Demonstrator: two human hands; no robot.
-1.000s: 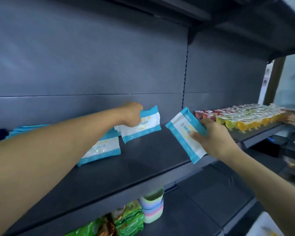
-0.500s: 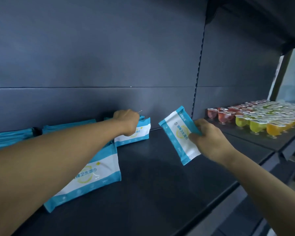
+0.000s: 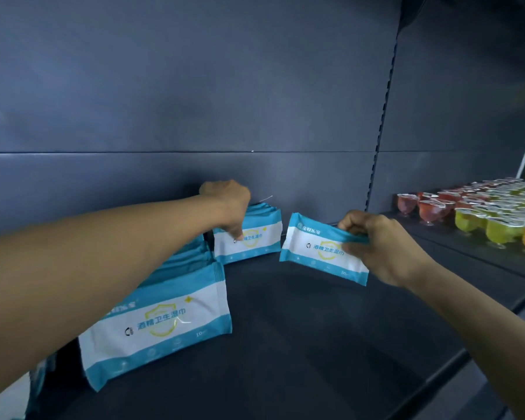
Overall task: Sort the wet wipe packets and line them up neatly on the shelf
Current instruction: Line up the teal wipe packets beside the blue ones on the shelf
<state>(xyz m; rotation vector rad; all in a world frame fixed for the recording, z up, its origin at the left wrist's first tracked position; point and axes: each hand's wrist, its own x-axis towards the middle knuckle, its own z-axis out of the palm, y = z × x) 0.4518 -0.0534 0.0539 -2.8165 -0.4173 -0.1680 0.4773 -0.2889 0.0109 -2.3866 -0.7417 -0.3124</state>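
Right hand [image 3: 385,247] pinches packet [image 3: 322,250] labelled 酒精卫生湿巾 | left hand [image 3: 229,207] grips rear stack [image 3: 255,237] | shelf [image 3: 315,344] below.

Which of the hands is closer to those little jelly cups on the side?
The right hand. It holds a wipe packet just left of the jelly cups. The left hand is farther left, on the packets standing at the back wall.
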